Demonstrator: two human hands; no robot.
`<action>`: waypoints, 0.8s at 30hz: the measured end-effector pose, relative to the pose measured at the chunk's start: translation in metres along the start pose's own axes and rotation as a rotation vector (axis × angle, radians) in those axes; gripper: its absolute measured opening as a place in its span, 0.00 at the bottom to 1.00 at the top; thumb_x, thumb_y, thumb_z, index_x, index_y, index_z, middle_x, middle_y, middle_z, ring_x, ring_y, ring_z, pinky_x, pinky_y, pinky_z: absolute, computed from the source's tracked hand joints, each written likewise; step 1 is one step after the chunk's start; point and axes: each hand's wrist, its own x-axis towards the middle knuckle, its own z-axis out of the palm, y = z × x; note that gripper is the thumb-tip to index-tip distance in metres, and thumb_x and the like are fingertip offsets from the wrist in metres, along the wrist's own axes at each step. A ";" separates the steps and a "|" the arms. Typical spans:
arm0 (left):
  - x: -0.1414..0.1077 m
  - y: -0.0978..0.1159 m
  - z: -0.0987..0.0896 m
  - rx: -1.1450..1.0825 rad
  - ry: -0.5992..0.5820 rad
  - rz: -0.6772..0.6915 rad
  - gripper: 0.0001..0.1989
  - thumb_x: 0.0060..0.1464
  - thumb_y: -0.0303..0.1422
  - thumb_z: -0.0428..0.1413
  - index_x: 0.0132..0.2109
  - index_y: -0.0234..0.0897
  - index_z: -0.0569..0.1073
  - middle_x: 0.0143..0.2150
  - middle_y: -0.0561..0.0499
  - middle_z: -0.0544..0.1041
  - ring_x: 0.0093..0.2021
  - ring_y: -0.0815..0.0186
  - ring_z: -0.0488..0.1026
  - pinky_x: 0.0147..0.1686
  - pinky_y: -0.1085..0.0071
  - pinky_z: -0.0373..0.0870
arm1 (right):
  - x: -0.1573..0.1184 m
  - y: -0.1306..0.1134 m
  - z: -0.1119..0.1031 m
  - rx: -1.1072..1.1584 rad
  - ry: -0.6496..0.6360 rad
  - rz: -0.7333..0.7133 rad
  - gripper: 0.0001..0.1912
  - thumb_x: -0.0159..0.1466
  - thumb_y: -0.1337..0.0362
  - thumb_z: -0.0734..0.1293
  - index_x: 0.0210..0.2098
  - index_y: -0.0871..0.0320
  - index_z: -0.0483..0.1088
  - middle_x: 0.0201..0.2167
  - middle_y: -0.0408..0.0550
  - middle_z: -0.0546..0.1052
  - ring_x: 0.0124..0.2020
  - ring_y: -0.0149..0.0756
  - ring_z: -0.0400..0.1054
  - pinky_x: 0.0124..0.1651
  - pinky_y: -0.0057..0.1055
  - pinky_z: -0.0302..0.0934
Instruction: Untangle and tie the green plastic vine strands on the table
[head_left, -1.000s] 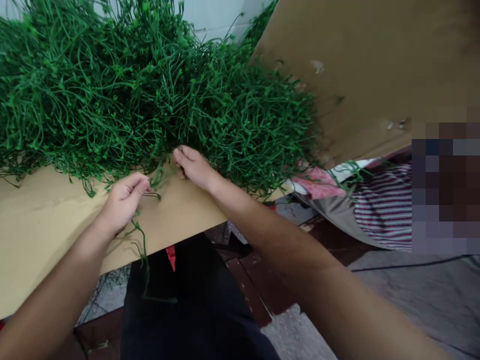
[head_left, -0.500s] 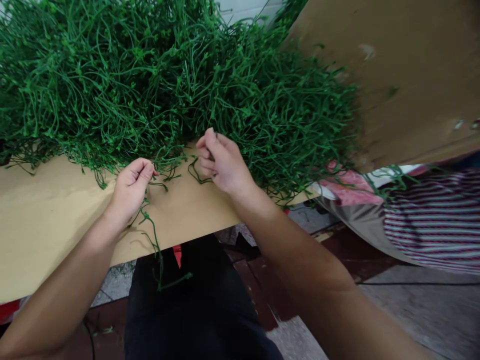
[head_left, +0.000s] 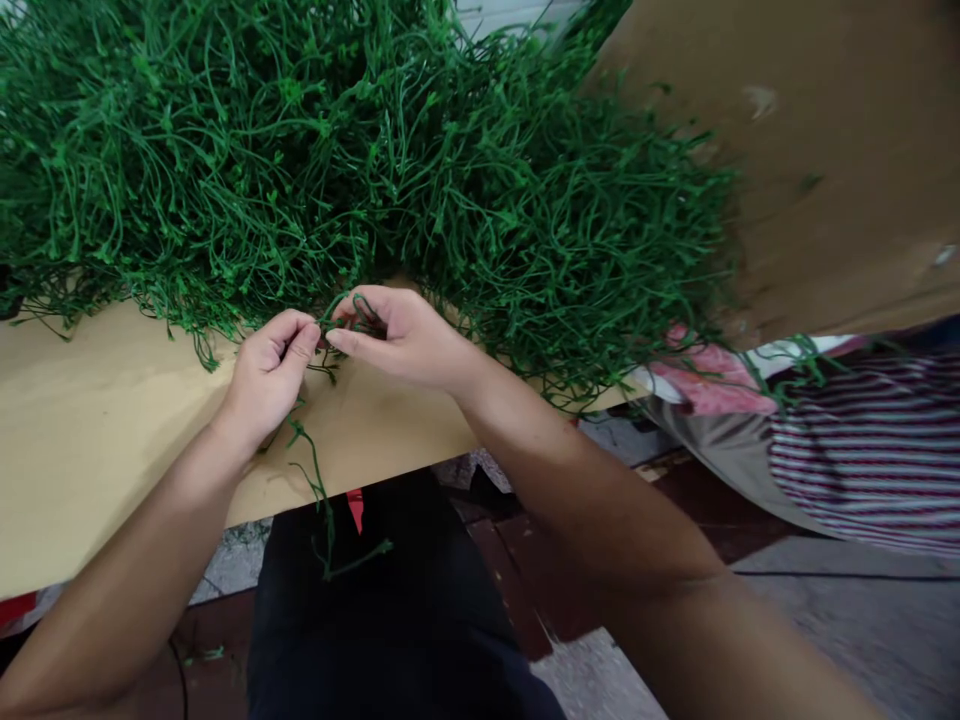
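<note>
A large pile of thin green plastic stems point(head_left: 300, 170) covers the back of the tan board. In front of it, my left hand point(head_left: 276, 365) is closed on a green stem point(head_left: 319, 470), which hangs down past the board's front edge over my dark trousers. My right hand point(head_left: 397, 335) meets the left one at the fingertips, its fingers curled round a thin green strand point(head_left: 364, 305). The stem ends between the fingertips are partly hidden.
The tan board point(head_left: 97, 430) runs along the front. A large brown sheet point(head_left: 847, 160) stands at the right, above pink cloth point(head_left: 720, 375) and a striped fabric point(head_left: 862, 450). A red pointed piece point(head_left: 355, 508) shows below the board edge.
My right hand has moved left and down to the left hand's fingertips, bringing a green strand along. My left hand has hardly moved and still grips its stem.
</note>
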 end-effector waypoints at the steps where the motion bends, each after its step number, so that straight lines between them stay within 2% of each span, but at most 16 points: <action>1: 0.000 0.000 0.000 0.001 -0.011 -0.001 0.12 0.56 0.39 0.50 0.28 0.37 0.65 0.23 0.56 0.59 0.25 0.72 0.55 0.27 0.73 0.56 | 0.001 0.000 -0.001 0.031 -0.022 -0.011 0.13 0.58 0.58 0.66 0.28 0.62 0.62 0.21 0.38 0.61 0.23 0.22 0.51 0.26 0.24 0.48; 5: 0.002 0.000 0.000 -0.054 -0.071 -0.003 0.14 0.55 0.44 0.50 0.30 0.37 0.66 0.23 0.56 0.59 0.25 0.71 0.55 0.26 0.73 0.55 | 0.002 -0.005 -0.004 0.134 -0.104 -0.047 0.19 0.57 0.52 0.66 0.26 0.61 0.61 0.21 0.37 0.58 0.23 0.21 0.50 0.26 0.24 0.48; 8: 0.003 0.001 0.000 -0.069 -0.103 -0.030 0.19 0.53 0.47 0.51 0.25 0.37 0.63 0.21 0.57 0.55 0.23 0.72 0.52 0.24 0.72 0.53 | 0.003 -0.007 -0.006 0.241 -0.165 0.003 0.18 0.58 0.52 0.66 0.27 0.62 0.61 0.21 0.37 0.57 0.23 0.21 0.49 0.25 0.23 0.47; 12: 0.003 0.004 0.001 -0.096 -0.125 -0.053 0.22 0.50 0.51 0.52 0.23 0.37 0.62 0.19 0.57 0.55 0.22 0.72 0.51 0.23 0.72 0.52 | 0.002 -0.005 -0.006 0.445 -0.205 0.109 0.15 0.57 0.56 0.67 0.27 0.61 0.60 0.19 0.35 0.59 0.19 0.18 0.48 0.20 0.20 0.43; 16: 0.000 0.009 0.001 -0.182 -0.147 -0.054 0.22 0.48 0.53 0.53 0.23 0.37 0.64 0.19 0.56 0.58 0.21 0.72 0.52 0.22 0.72 0.52 | 0.001 -0.003 0.004 0.789 -0.234 0.248 0.10 0.56 0.62 0.64 0.27 0.59 0.57 0.16 0.33 0.58 0.13 0.16 0.44 0.15 0.18 0.38; 19: -0.004 0.014 -0.002 -0.249 -0.151 -0.079 0.22 0.48 0.51 0.55 0.22 0.37 0.64 0.19 0.56 0.58 0.21 0.73 0.52 0.21 0.72 0.53 | 0.002 -0.005 0.014 0.969 -0.260 0.251 0.11 0.56 0.64 0.61 0.24 0.58 0.52 0.15 0.32 0.57 0.12 0.16 0.41 0.14 0.17 0.37; 21: -0.008 0.018 -0.006 -0.282 -0.112 -0.099 0.22 0.47 0.52 0.55 0.23 0.37 0.64 0.19 0.56 0.60 0.21 0.73 0.54 0.22 0.73 0.55 | 0.004 -0.007 0.016 1.033 -0.217 0.247 0.14 0.59 0.63 0.59 0.23 0.57 0.47 0.15 0.32 0.53 0.12 0.16 0.38 0.14 0.17 0.37; 24: -0.010 0.023 -0.009 -0.302 0.000 -0.133 0.21 0.47 0.53 0.53 0.28 0.39 0.64 0.22 0.55 0.65 0.23 0.71 0.60 0.25 0.71 0.62 | 0.008 -0.010 0.010 1.056 0.066 0.221 0.17 0.65 0.59 0.52 0.23 0.56 0.41 0.17 0.33 0.45 0.13 0.18 0.34 0.14 0.17 0.37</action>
